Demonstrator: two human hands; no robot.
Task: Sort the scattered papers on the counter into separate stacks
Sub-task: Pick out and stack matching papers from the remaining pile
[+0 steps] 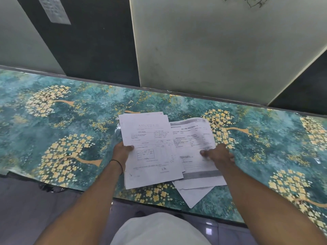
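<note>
A bundle of white invoice sheets (150,149) sits at the middle of the counter, and my left hand (122,149) grips its left edge with the thumb on top. To its right lies a second group of printed papers (192,138), partly tucked under the invoice bundle. My right hand (217,154) pinches the top sheet of that group at its right edge; the sheet looks slightly lifted and blurred. Under both groups more sheets (192,195) stick out toward the counter's near edge, one corner hanging over it.
The counter (70,124) is covered in a teal cloth with yellow flower trees. A pale board (221,50) and a dark panel (92,41) lean behind it. A paper notice (54,9) hangs at top left. Tiled floor lies below the near edge.
</note>
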